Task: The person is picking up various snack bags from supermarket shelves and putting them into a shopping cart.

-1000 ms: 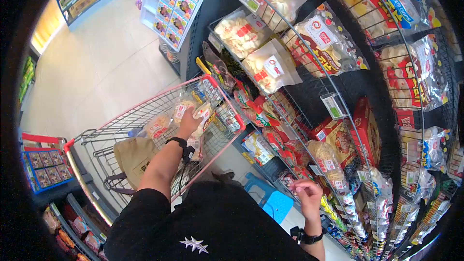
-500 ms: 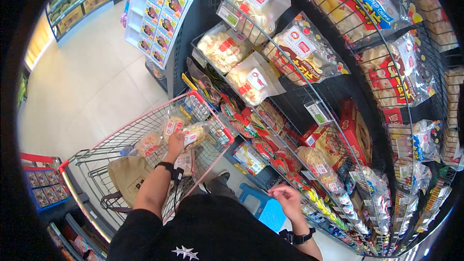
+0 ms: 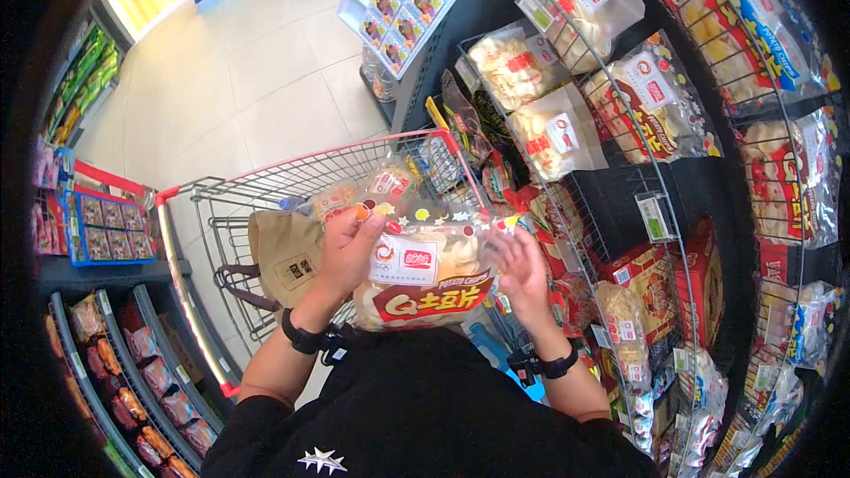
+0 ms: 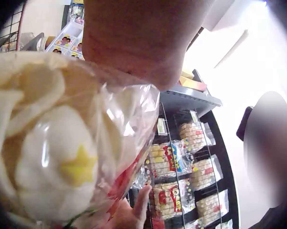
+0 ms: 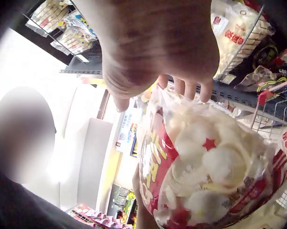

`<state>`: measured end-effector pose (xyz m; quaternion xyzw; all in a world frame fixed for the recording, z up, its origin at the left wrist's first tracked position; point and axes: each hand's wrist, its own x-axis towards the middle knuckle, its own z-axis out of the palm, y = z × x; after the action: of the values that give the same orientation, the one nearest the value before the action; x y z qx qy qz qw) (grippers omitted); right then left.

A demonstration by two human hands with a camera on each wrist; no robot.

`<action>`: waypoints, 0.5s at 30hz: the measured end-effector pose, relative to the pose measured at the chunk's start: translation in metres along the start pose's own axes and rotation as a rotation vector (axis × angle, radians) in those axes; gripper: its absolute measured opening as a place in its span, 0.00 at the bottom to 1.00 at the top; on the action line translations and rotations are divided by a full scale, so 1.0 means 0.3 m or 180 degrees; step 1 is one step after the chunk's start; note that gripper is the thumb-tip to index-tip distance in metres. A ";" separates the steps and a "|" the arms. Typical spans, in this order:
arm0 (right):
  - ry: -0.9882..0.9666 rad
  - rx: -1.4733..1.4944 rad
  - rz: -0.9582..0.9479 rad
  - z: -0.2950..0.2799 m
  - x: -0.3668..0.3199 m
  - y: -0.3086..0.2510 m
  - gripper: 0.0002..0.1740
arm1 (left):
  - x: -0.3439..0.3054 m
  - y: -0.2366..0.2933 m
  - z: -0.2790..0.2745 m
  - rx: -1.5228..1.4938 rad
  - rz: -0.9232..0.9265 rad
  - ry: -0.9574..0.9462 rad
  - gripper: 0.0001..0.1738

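In the head view, a clear bag of potato chips (image 3: 434, 270) with a red and white label is held up in front of my chest, above the cart's near side. My left hand (image 3: 348, 252) grips its upper left corner, thumb on the front face and the other fingers mostly hidden behind. At the bag's right edge is my right hand (image 3: 522, 279), its fingers loosely spread against the plastic. From the right wrist, the fingertips (image 5: 191, 89) show right at the bag's crinkled end, with the thumb standing apart.
Behind the bag stands a wire shopping cart (image 3: 208, 212) with a canvas bag (image 3: 285, 252) and snack bags (image 3: 390, 181) in it. Wire racks of packaged chips (image 3: 651, 97) rise on the right. A blue stool (image 3: 496, 345) is partly hidden below. Snack shelves (image 3: 115, 363) line the left.
My left hand has lifted the bag of potato chips out of the cart and brought it to my chest. My right hand has come up to the bag's right edge.
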<state>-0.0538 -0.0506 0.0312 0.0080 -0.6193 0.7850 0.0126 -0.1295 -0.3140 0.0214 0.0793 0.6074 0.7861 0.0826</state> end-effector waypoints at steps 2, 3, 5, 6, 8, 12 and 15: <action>-0.0048 0.0111 0.0026 0.013 0.028 -0.022 0.49 | -0.018 0.002 -0.004 -0.0532 -0.0093 0.0017 0.14; -0.0077 0.0210 0.0040 0.019 0.038 -0.035 0.48 | -0.029 -0.011 -0.012 -0.0420 -0.0119 -0.0076 0.14; -0.0151 0.0099 -0.0082 0.025 0.031 -0.050 0.41 | -0.046 -0.023 -0.010 -0.0311 -0.0154 -0.0185 0.14; -0.0064 -0.0220 0.0085 0.019 0.018 -0.057 0.36 | -0.048 -0.025 -0.003 -0.0380 -0.0144 -0.0219 0.14; 0.0010 -0.0584 0.0115 0.005 -0.007 -0.058 0.23 | -0.041 -0.023 0.010 -0.0457 -0.0131 -0.0297 0.14; 0.0108 -0.0714 -0.0188 -0.019 -0.046 -0.078 0.18 | -0.019 -0.053 0.040 -0.0560 -0.0209 -0.0569 0.14; 0.0576 -0.0582 -0.0058 -0.041 -0.105 -0.059 0.16 | 0.000 -0.051 0.079 -0.0404 -0.0132 -0.0746 0.13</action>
<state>-0.0217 -0.0348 0.0448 -0.0585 -0.6845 0.7227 0.0762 -0.1236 -0.2879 0.0124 0.1526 0.5442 0.8064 0.1740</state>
